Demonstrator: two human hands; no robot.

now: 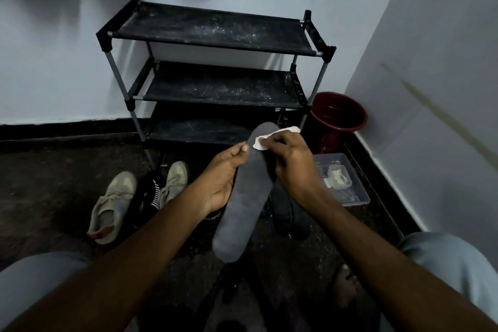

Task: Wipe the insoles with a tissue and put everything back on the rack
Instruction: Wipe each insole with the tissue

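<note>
A long grey insole [246,197] is held up in front of me, toe end pointing at the rack. My left hand [225,175] grips its left edge near the middle. My right hand [292,162] pinches a white tissue [262,140] and presses it on the insole's upper part. The black three-shelf rack [215,43] stands against the wall ahead, its shelves dusty and bare. A pair of beige sneakers [113,205] lies on the floor at the left. Dark insoles or shoes [283,207] lie on the floor under my right hand, hard to make out.
A dark red bucket [338,116] stands to the right of the rack. A clear plastic box [342,180] with crumpled tissue in it sits by the right wall. A black shoe or bag [147,197] lies between the sneakers. My knees frame the bottom.
</note>
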